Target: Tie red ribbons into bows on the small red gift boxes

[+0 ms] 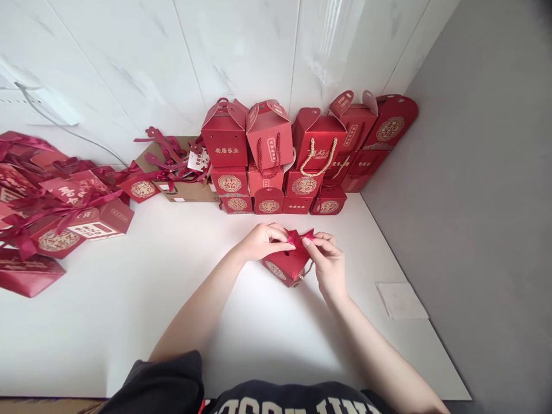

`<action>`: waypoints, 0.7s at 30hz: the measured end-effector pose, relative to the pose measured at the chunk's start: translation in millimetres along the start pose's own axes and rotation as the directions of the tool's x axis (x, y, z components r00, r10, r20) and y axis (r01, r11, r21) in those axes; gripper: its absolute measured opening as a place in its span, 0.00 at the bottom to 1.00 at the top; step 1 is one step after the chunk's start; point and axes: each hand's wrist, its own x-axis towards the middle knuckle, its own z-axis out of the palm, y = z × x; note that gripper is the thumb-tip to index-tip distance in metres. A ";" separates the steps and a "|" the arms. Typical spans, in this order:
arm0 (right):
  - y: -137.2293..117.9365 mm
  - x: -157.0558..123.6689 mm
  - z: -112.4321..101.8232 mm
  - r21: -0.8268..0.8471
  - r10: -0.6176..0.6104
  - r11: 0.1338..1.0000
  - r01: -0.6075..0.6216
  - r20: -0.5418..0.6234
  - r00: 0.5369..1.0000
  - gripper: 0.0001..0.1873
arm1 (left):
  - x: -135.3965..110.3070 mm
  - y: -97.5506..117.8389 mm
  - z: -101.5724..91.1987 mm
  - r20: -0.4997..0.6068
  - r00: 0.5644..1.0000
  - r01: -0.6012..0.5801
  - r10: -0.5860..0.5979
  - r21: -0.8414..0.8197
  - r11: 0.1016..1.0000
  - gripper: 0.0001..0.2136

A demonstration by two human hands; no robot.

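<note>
In the middle of the white table sits a small red gift box (pixel 297 261) with a gold round emblem on its left side. A shiny red ribbon (pixel 295 236) lies across its top, and its ends stick up between my fingers. My left hand (pixel 262 241) pinches the ribbon from the left, thumb against fingertips. From the right, my right hand (pixel 329 260) grips the other part between thumb and fingers. A twisted cord (pixel 307 270) hangs out at the box's right edge, below my right hand. My fingers partly cover the box top.
Several red gift boxes (pixel 226 146) are stacked against the tiled wall. A cardboard box (pixel 190 192) holding red ribbons and tags stands left of them. More ribboned boxes (pixel 103 218) pile up at far left. A white paper (pixel 401 300) lies by the grey wall at right.
</note>
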 end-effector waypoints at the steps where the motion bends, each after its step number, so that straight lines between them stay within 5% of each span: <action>1: -3.9 -2.3 1.2 -0.035 -0.042 0.999 0.042 -0.019 0.999 0.08 | -0.1 2.6 0.0 -0.012 1.000 0.009 -0.008 0.013 1.000 0.11; 5: -19.4 -11.5 8.6 -0.183 -0.271 0.947 0.264 -0.017 0.962 0.06 | -0.4 13.6 -1.6 0.004 0.998 0.062 -0.062 0.025 0.998 0.14; 9: -25.5 -19.6 16.2 -0.248 -0.477 0.838 0.487 0.103 0.873 0.04 | -1.1 19.5 -5.4 0.003 0.994 0.114 -0.114 -0.011 0.993 0.14; 15: -24.2 -27.9 35.4 -0.261 -0.550 0.521 0.813 0.626 0.553 0.12 | -5.3 25.0 -14.3 0.072 0.984 0.169 -0.165 -0.050 0.984 0.12; 21: -17.0 -36.8 62.6 -0.222 -0.479 0.173 0.960 0.832 0.279 0.15 | -12.9 30.0 -23.8 0.072 0.975 0.212 -0.209 -0.035 0.977 0.11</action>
